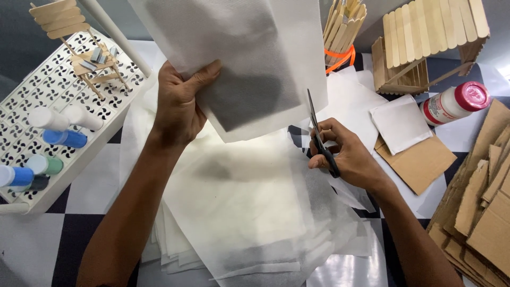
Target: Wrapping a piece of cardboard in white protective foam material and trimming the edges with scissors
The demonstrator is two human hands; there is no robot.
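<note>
white fabric sheet (pixel 249 58), thin, matte and faintly fibrous, was held up at the far centre of the scene, above a loose pile of similar sheets (pixel 249 212) on the black-and-white checkered tabletop (pixel 74 234). left hand (pixel 180 103) was clenched on the sheet's lower left edge, thumb lying across its face. right hand (pixel 345 154) gripped black-handled scissors (pixel 319 133), the slim blades pointing up at the sheet's right edge; whether the blades were parted could not be told. judged risks: the limp sheet, pinched at one side only, could sag or fold into the blades and make the cut wander or snag; a loosened pinch could let it drop onto the pile. to the left stood a white perforated tray (pixel 79 101) with small paint bottles (pixel 64 138) and a stick-built chair (pixel 79 48); to the right, a craft-stick house (pixel 425 37), a bundle of sticks (pixel 342 26), a red-capped glue bottle (pixel 457 103), a flat brown card (pixel 419 162) and rough torn cardboard scraps (pixel 478 212).
</note>
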